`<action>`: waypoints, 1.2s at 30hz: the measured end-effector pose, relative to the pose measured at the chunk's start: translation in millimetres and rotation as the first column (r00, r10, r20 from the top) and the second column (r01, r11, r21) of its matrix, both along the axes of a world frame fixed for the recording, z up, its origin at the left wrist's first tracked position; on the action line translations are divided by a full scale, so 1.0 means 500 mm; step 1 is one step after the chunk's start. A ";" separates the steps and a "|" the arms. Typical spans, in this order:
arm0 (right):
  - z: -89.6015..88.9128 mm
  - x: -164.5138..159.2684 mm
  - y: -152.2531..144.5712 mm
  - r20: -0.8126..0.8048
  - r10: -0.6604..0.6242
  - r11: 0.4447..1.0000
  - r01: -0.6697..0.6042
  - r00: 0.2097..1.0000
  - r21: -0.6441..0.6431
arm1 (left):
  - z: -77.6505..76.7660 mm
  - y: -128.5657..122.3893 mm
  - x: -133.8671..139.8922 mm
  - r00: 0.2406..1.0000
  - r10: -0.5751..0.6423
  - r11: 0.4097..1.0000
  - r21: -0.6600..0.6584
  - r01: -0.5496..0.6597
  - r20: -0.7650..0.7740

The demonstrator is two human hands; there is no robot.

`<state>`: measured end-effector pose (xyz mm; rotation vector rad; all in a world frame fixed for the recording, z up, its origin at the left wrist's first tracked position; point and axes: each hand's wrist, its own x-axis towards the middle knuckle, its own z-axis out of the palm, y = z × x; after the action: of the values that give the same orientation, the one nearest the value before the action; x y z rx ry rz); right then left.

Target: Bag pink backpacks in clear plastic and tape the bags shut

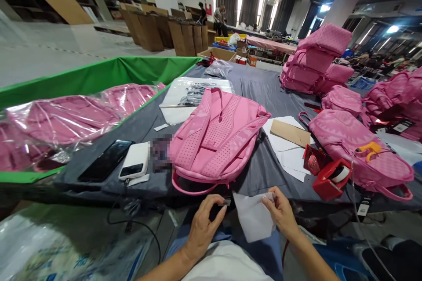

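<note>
A pink backpack (216,140) lies straps-up on the dark cloth-covered table, its top handle towards me. Just below its near edge, my left hand (204,224) pinches a small dark hang tag (226,202) with a pale label, mostly hidden by the fingers. My right hand (281,213) is closed on a thin white sheet (252,217), paper or film, which hangs down over my lap. The two hands are a short way apart.
Left stands a green-lined bin (132,68) with plastic-wrapped pink bags. A phone (106,160) and white power bank (134,161) lie nearby. On the right are white papers (286,151), a red tape dispenser (331,179), an orange tagging gun (369,151) on another pink backpack (349,140), and stacked bags (313,61).
</note>
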<state>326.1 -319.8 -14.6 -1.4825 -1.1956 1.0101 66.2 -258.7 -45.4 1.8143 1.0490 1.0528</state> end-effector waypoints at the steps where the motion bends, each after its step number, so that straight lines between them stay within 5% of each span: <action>1: 0.014 0.009 -0.002 0.091 0.047 0.999 -0.046 0.995 -0.011 | -0.012 0.002 -0.004 0.997 0.067 0.997 0.052 -0.065 -0.023; 3: 0.055 0.020 -0.009 0.262 0.264 0.963 -0.237 0.928 -0.131 | -0.029 0.011 0.009 0.993 0.096 0.995 0.015 -0.095 -0.069; 5: 0.099 0.020 -0.020 0.340 0.529 0.843 -0.435 0.777 -0.317 | -0.032 0.027 0.044 0.991 0.060 0.984 -0.158 -0.079 -0.123; 7: 0.124 0.013 -0.031 0.326 0.663 0.738 -0.515 0.674 -0.437 | -0.025 0.043 0.083 0.988 0.064 0.945 -0.310 -0.106 -0.143; 8: 0.127 0.012 -0.035 0.326 0.673 0.727 -0.514 0.664 -0.455 | -0.020 0.049 0.098 0.989 0.070 0.925 -0.363 -0.112 -0.127; 12: 0.092 0.035 -0.030 0.531 0.487 0.868 -0.316 0.694 -0.383 | -0.015 0.050 0.102 0.999 0.000 0.871 -0.491 0.026 0.052; 15: 0.060 0.046 0.002 0.804 0.373 0.918 -0.060 0.464 -0.391 | -0.020 0.033 0.067 0.994 0.045 0.868 -0.496 0.012 0.102; 17: 0.046 0.030 0.036 0.847 0.405 0.907 -0.037 0.345 -0.419 | -0.014 0.021 0.046 0.988 0.101 0.888 -0.459 -0.034 0.121; 19: 0.032 -0.002 0.079 0.738 0.485 0.874 -0.237 0.469 -0.424 | 0.000 0.011 0.034 0.986 0.091 0.918 -0.395 -0.028 0.141; 21: 0.018 -0.040 0.128 0.496 0.508 0.861 -0.418 0.704 -0.289 | 0.012 0.002 0.033 0.992 0.010 0.964 -0.266 0.024 0.125; 24: -0.001 -0.087 0.192 0.199 0.408 0.912 -0.385 0.891 -0.142 | 0.011 -0.006 0.042 0.988 -0.141 0.988 0.054 0.144 -0.058; 26: -0.006 -0.108 0.210 0.139 0.349 0.933 -0.330 0.927 -0.142 | -0.004 -0.006 0.049 0.946 -0.144 0.944 0.246 0.219 -0.291; 30: 0.005 -0.136 0.190 0.018 0.276 0.957 -0.273 0.961 -0.101 | -0.037 0.005 0.050 0.783 0.037 0.844 0.439 0.309 -0.621; 32: 0.014 -0.148 0.172 0.027 0.251 0.966 -0.249 0.968 -0.074 | -0.039 0.008 0.041 0.785 0.080 0.790 0.520 0.326 -0.614; 36: 0.022 -0.165 0.159 0.132 0.185 0.981 -0.175 0.974 -0.082 | -0.007 0.013 0.008 0.905 0.112 0.707 0.673 0.218 -0.410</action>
<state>243.8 -240.3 -3.4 -1.5403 -1.4286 1.0929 70.1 -252.3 -49.0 2.7975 0.8643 1.1435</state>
